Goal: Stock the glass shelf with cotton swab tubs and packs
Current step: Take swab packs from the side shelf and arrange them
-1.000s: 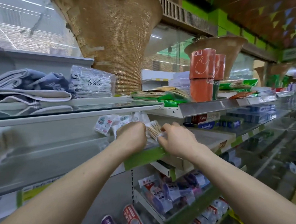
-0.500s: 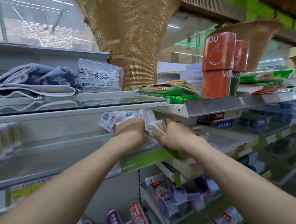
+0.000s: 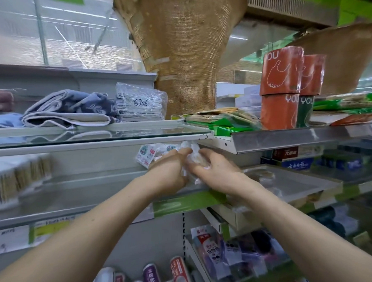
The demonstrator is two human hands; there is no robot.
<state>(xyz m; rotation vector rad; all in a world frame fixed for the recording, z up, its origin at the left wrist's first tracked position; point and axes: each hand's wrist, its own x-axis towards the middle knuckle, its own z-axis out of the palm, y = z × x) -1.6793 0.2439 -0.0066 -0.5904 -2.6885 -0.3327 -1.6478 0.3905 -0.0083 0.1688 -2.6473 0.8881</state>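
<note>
My left hand [image 3: 168, 171] and my right hand [image 3: 216, 170] reach onto the middle glass shelf [image 3: 80, 196], under the upper shelf's edge. Between them sits a clear plastic pack of cotton swabs [image 3: 192, 156], pressed by fingers from both sides. Further swab packs with white labels [image 3: 147, 155] lean just behind my left hand. Round cotton swab tubs [image 3: 14, 178] stand blurred at the far left of the same shelf. Part of the held pack is hidden by my fingers.
Folded towels [image 3: 67, 110] and a wrapped bundle marked 8306 [image 3: 141, 104] lie on the upper glass shelf. Orange rolls [image 3: 281, 90] stand on the metal shelf at right. A woven pillar [image 3: 185, 54] rises behind. Tubes and pouches [image 3: 221, 257] fill the lower shelves.
Both hands have pushed deeper onto the shelf with the swab pack, and my right fingers have spread over it. The camera has moved closer and tilted up slightly.
</note>
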